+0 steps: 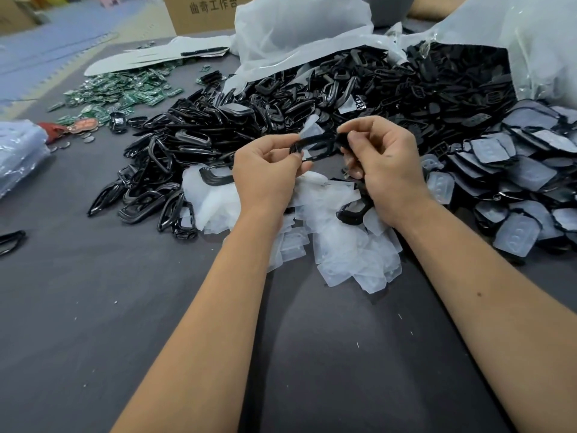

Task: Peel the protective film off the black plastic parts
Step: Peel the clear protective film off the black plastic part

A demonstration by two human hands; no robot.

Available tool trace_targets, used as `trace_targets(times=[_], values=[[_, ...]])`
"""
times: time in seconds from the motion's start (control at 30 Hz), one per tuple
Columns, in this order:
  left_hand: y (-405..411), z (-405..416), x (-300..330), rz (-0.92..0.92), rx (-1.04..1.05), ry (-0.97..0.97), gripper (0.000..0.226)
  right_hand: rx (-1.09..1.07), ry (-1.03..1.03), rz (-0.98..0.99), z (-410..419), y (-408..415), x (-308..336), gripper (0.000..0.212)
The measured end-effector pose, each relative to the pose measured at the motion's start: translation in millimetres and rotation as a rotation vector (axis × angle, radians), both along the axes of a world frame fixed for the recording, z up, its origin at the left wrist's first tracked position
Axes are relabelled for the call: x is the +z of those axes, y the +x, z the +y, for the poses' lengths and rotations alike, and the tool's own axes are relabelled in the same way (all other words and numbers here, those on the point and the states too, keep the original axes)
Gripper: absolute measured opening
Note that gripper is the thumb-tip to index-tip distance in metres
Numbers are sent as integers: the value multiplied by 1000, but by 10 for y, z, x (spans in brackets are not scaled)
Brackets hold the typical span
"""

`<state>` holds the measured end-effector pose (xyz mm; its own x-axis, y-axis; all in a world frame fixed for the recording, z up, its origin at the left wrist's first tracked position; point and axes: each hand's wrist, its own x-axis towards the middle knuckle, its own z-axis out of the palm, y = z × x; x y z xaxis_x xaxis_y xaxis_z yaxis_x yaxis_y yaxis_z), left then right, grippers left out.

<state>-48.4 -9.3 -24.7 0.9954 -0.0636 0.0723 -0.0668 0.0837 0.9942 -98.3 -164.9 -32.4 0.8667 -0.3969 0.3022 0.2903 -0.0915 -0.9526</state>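
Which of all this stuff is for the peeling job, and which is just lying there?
For the job:
black frame, held by left hand and right hand
pile of black parts
peeled film pieces

Just lying about:
green circuit boards
cardboard box
stack of clear bags

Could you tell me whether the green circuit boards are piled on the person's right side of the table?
No, the green circuit boards lie at the far left of the table, well away from both hands and the black parts.
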Motion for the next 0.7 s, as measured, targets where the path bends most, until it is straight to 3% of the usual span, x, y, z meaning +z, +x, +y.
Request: trace_targets(times=[0.13, 0.3, 0.43, 0.7], values=[[-6, -15, -4, 4, 1, 26, 27, -26, -323, -13, 100, -15, 9, 25], [-20, -39, -10, -56, -24, 16, 36, -108, -333, -16, 140, -26, 17, 8], [-24, -37, -20, -108, -67, 31, 36, -164, -314, 0, 148, -35, 25, 8], [-53, -21, -20, -166, -92, 92, 15, -262, -435, 16, 177, -36, 25, 9]])
